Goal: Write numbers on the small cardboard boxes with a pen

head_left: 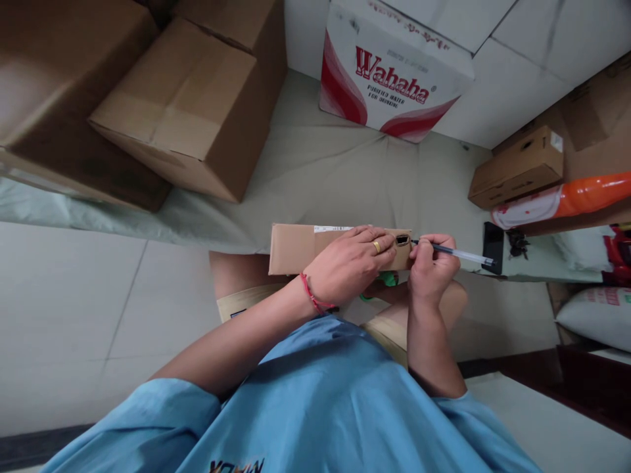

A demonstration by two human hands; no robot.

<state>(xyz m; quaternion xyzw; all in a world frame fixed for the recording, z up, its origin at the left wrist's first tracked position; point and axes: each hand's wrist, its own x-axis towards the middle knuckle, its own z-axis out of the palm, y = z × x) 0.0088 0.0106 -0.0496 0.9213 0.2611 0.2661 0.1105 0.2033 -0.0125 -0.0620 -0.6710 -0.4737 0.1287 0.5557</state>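
Note:
A narrow brown cardboard box [294,249] lies across above my lap, at the edge of the covered surface. My left hand [350,259], with a ring and a red cord bracelet, is closed over its middle and holds it; the thumb is hidden. A dark, torn-edged hole [403,240] opens near the box's right end. My right hand [434,263] grips a pen [461,253], its clear end pointing right and its tip at the box's right end beside the hole. Whether the tip touches the cardboard, I cannot tell.
Large cardboard boxes [177,98] stand at the back left, and a white and red Wahaha carton [394,72] against the wall. On the right are a small carton [517,167], an orange bottle [591,197], a black phone [492,246] and keys [517,243]. A green object [389,278] shows below the box.

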